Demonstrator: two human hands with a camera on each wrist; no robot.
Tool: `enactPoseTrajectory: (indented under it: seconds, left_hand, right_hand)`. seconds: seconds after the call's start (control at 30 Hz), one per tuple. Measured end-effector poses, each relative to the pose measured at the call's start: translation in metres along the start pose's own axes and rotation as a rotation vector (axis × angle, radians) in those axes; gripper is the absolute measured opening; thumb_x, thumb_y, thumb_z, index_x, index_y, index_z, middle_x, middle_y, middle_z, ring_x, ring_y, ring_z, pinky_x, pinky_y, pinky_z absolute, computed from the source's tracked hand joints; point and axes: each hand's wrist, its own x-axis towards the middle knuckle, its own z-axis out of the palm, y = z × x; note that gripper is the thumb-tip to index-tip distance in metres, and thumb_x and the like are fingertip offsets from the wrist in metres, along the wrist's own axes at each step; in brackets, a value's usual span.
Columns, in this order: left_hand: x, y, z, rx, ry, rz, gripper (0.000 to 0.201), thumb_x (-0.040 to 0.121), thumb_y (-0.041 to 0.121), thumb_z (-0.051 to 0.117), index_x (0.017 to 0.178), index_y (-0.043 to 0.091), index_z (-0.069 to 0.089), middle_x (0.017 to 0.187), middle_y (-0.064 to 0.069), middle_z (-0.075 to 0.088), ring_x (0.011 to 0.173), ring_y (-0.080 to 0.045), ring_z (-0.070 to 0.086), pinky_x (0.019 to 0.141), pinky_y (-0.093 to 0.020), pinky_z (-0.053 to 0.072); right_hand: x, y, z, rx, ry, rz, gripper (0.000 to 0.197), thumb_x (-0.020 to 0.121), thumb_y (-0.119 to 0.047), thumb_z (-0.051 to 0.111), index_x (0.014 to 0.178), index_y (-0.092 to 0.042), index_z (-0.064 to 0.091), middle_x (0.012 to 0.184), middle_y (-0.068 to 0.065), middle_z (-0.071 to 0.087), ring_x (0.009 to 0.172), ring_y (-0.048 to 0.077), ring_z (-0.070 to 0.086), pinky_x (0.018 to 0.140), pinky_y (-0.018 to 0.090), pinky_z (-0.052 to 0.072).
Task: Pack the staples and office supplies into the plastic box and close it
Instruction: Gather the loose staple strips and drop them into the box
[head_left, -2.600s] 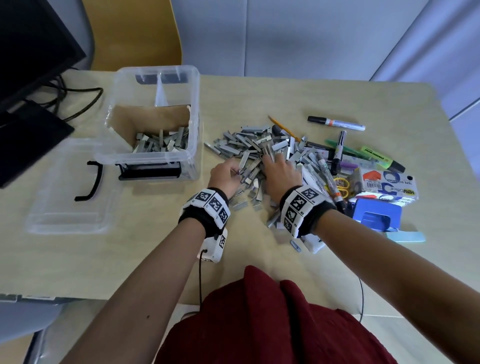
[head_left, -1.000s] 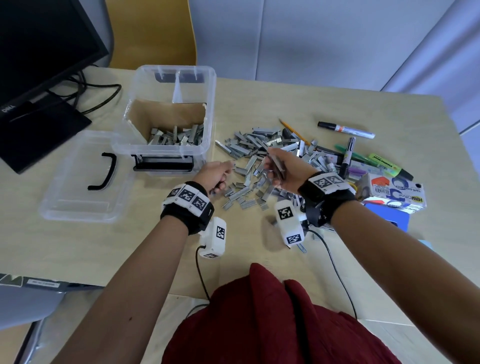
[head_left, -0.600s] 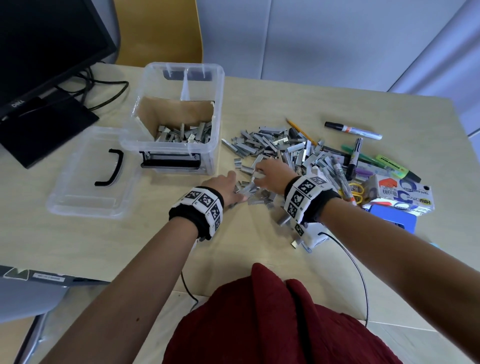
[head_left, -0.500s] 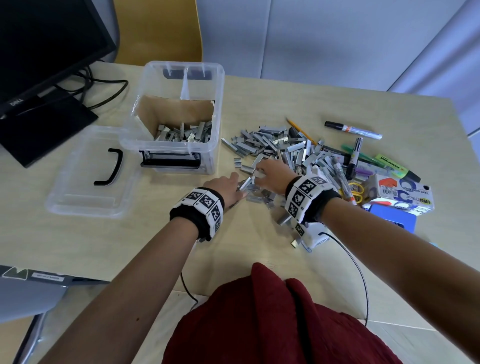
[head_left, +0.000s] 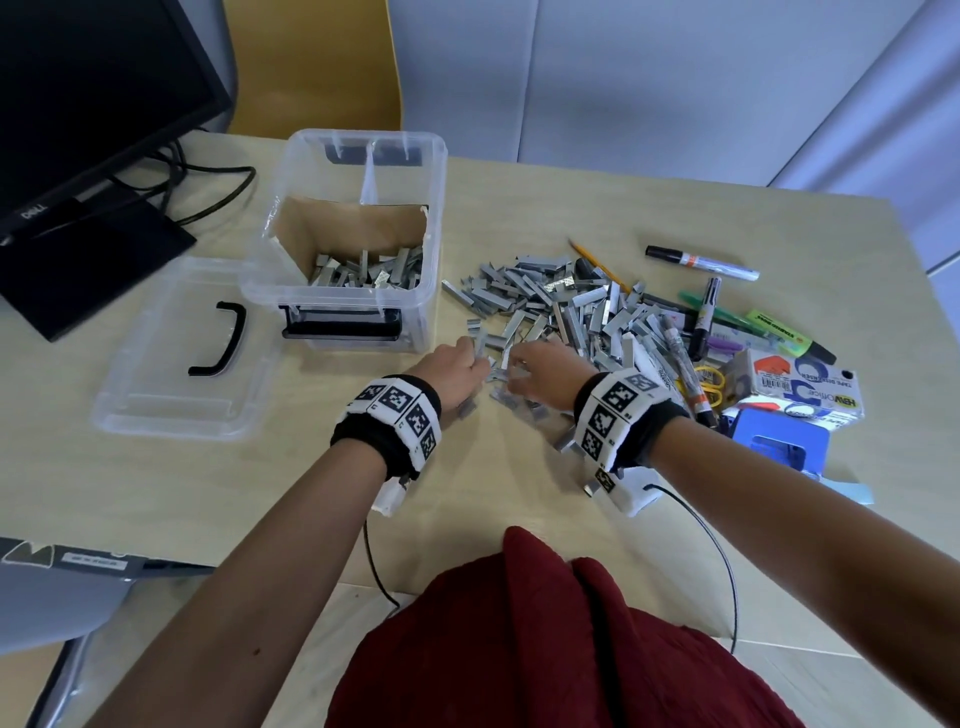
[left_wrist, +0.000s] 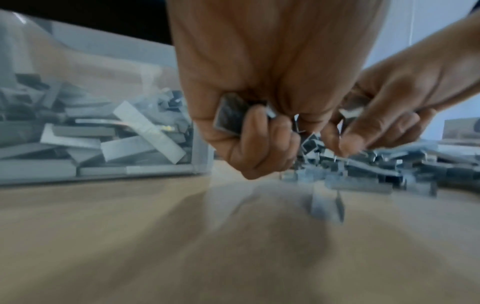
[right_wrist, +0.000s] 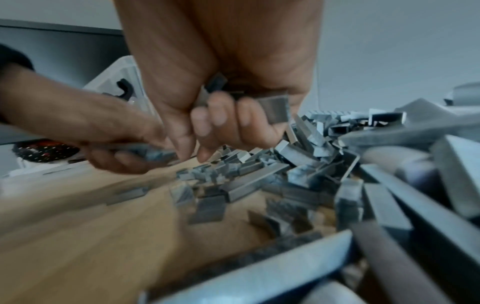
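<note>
Both hands are at the near edge of the staples, a big gray pile in the middle of the tabletop. The left hand has its fingers curled tight on a few staple strips. The right hand is just beside it, fingers curled round more strips. The 2 hands almost touch.

The box sits open in the upper left of the head view, w/ a brown card wall inside & some staples in its front part. Its lid lies flat on the tabletop left of the box, black handle up.

Right of the pile: pens & markers, a pencil, a green highlighter, yellow scissors, a white carton & a blue thing. A monitor stands in the top left corner.
</note>
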Motion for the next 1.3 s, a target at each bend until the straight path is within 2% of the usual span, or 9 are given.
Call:
enactPoseTrajectory:
  seconds: [0.23,0.4,0.53,0.7,0.83,1.0,1.1,1.23,1.3]
  left_hand:
    - [-0.033,0.050,-0.045,-0.395,0.059,0.239,0.020,0.102,0.024,0.028,0.092,0.010,0.038,0.062,0.003,0.027,0.048,-0.010,0.025,0.043,-0.020,0.024]
    - [-0.040,0.059,-0.096,-0.971,0.253,0.189,0.031,0.100,0.019,0.026,0.071,0.018,0.038,0.048,0.007,0.035,0.035,-0.003,0.027,0.034,-0.016,0.022]
    - [-0.021,0.027,-0.121,-1.406,0.464,-0.072,0.029,0.091,0.019,0.031,0.063,0.020,0.036,0.049,0.006,0.033,0.036,-0.008,0.029,0.034,-0.015,0.020]
    - [-0.010,0.004,-0.129,-1.676,0.459,-0.286,0.033,0.096,0.014,0.029,0.064,0.014,0.040,0.057,0.001,0.036,0.050,-0.011,0.037,0.045,-0.019,0.038]
    - [0.002,-0.002,-0.134,-1.459,0.423,-0.368,0.029,0.098,0.015,0.034,0.073,0.009,0.046,0.078,-0.004,0.042,0.070,-0.015,0.044,0.070,-0.029,0.041]
    - [-0.006,0.010,-0.138,-0.997,0.170,-0.396,0.041,0.097,0.026,0.038,0.125,-0.001,0.048,0.123,-0.014,0.047,0.096,-0.024,0.051,0.087,-0.033,0.039]
    - [-0.008,0.006,-0.144,-0.875,0.374,-0.351,0.023,0.092,0.023,0.044,0.104,0.008,0.057,0.124,-0.007,0.055,0.092,-0.017,0.054,0.077,-0.029,0.040]
    - [-0.012,-0.020,-0.156,-0.663,0.739,-0.385,0.036,0.088,0.018,0.047,0.122,0.007,0.055,0.115,-0.005,0.057,0.106,-0.021,0.053,0.095,-0.029,0.040]
    - [-0.016,-0.037,-0.159,-0.532,0.790,-0.434,0.036,0.091,0.021,0.045,0.125,0.013,0.054,0.132,-0.007,0.051,0.121,-0.025,0.047,0.103,-0.032,0.038]
  right_hand:
    - [-0.010,-0.010,0.013,-0.207,0.004,-0.029,0.035,0.094,-0.033,0.050,0.120,-0.010,0.047,0.117,0.012,0.057,0.106,0.029,0.056,0.084,0.035,0.045]
    - [-0.002,-0.008,0.019,-0.130,-0.017,0.004,0.029,0.094,-0.030,0.047,0.109,-0.006,0.052,0.110,0.013,0.057,0.101,0.028,0.056,0.084,0.036,0.046]
    - [0.003,0.003,0.013,0.447,-0.017,0.144,0.030,0.092,-0.021,0.052,0.065,-0.011,0.044,0.060,0.002,0.043,0.052,0.013,0.041,0.050,0.021,0.036]
    - [-0.008,0.005,-0.008,1.454,-0.133,0.153,0.032,0.094,-0.025,0.040,0.063,-0.017,0.039,0.042,-0.007,0.036,0.033,0.009,0.027,0.034,0.016,0.022]
    - [-0.012,-0.004,-0.024,1.707,-0.141,0.037,0.027,0.080,-0.024,0.033,0.062,-0.012,0.049,0.045,-0.002,0.040,0.033,0.010,0.030,0.038,0.015,0.019]
    - [-0.013,-0.012,-0.039,1.678,-0.123,0.034,0.038,0.090,-0.024,0.034,0.061,-0.013,0.055,0.052,0.001,0.050,0.034,0.010,0.035,0.037,0.012,0.023]
    - [-0.012,-0.019,-0.048,1.647,-0.112,0.128,0.032,0.093,-0.024,0.037,0.065,-0.013,0.050,0.051,0.000,0.050,0.034,0.008,0.037,0.036,0.014,0.023]
    - [-0.006,-0.040,-0.060,1.859,-0.104,0.234,0.021,0.092,-0.020,0.039,0.072,-0.012,0.043,0.064,0.002,0.043,0.043,0.012,0.048,0.039,0.014,0.038]
    - [-0.001,-0.058,-0.068,1.973,-0.087,0.238,0.019,0.093,-0.018,0.039,0.077,-0.008,0.042,0.065,0.005,0.042,0.052,0.018,0.051,0.044,0.016,0.045]
